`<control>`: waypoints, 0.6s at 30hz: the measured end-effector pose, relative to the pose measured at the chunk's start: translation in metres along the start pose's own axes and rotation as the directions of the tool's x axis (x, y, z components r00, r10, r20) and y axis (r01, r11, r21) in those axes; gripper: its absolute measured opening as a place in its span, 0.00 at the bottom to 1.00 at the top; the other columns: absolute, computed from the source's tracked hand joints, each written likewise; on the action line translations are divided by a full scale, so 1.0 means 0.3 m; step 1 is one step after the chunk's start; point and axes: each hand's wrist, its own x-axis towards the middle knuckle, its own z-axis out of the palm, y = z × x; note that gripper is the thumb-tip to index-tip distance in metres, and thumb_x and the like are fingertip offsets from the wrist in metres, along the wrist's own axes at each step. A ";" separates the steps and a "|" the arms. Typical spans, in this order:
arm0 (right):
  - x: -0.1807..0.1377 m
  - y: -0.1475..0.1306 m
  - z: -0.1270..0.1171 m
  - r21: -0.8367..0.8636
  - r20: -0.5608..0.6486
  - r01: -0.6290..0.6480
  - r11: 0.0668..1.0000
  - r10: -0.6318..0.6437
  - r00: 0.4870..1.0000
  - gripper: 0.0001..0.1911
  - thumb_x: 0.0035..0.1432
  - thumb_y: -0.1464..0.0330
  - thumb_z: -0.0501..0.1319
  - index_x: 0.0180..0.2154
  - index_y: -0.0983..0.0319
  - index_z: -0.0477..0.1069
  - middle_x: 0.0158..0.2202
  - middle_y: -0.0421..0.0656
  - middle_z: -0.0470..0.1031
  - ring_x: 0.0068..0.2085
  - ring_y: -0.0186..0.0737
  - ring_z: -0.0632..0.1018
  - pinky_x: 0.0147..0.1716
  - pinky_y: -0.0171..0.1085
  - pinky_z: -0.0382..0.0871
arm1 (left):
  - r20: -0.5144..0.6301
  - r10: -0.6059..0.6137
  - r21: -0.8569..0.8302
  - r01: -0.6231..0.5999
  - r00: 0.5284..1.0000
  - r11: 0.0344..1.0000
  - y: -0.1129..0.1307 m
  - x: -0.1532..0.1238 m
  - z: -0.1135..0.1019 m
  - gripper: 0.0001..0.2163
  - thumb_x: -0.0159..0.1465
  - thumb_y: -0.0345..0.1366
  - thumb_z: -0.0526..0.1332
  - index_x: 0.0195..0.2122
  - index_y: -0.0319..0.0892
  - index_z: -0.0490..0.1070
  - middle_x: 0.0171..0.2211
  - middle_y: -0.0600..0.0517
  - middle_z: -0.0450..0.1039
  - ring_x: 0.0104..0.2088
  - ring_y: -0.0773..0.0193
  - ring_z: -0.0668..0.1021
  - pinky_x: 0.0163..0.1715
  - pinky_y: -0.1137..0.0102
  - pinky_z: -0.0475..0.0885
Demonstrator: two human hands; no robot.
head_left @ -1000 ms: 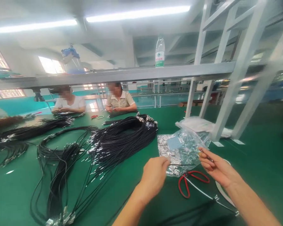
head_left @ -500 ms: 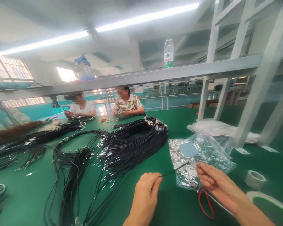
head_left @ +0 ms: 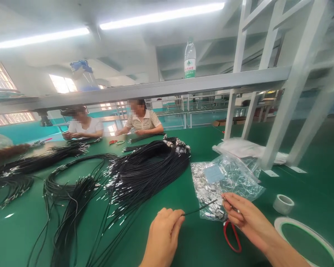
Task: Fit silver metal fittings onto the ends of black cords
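My left hand is closed, pinching a thin black cord between thumb and forefinger. The cord's free end points right, close to the fingertips of my right hand. Those fingers are pinched on something small, mostly hidden by them. Beneath the cord end and right fingertips lies a clear plastic bag with many small silvery metal pieces. A red loop like a scissors handle rests below my right hand. Left of the bag sits a large bundle of black cords with silvery tips.
More black cords spread over the green table at left. On the right are a tape roll and a large pale ring. A metal rack crosses ahead, carrying a bottle. Two people sit beyond.
The view has turned slightly right, so everything sits further left in the picture. Both hands keep their pinches, and the cord end remains close to the right fingertips.
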 end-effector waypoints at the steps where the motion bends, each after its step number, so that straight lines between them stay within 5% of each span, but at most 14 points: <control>1: 0.001 -0.001 0.001 -0.006 -0.007 0.000 1.000 0.000 1.000 0.24 0.36 0.56 0.77 0.27 0.67 0.73 0.24 0.39 0.63 0.19 0.21 0.49 0.16 0.25 0.44 | 0.005 0.000 0.005 0.000 1.000 1.000 -0.001 0.000 0.000 0.16 0.71 0.39 0.45 0.43 0.48 0.74 0.31 0.49 0.73 0.34 0.57 0.71 0.35 0.66 0.65; 18: -0.005 -0.008 0.027 -0.295 -0.138 0.041 0.955 -0.085 0.987 0.33 0.29 0.44 0.73 0.25 0.65 0.69 0.19 0.36 0.63 0.17 0.22 0.51 0.17 0.31 0.43 | -0.032 0.058 0.090 -0.055 0.998 0.994 -0.014 -0.006 0.023 0.14 0.69 0.34 0.48 0.41 0.47 0.74 0.30 0.51 0.74 0.32 0.59 0.72 0.32 0.68 0.66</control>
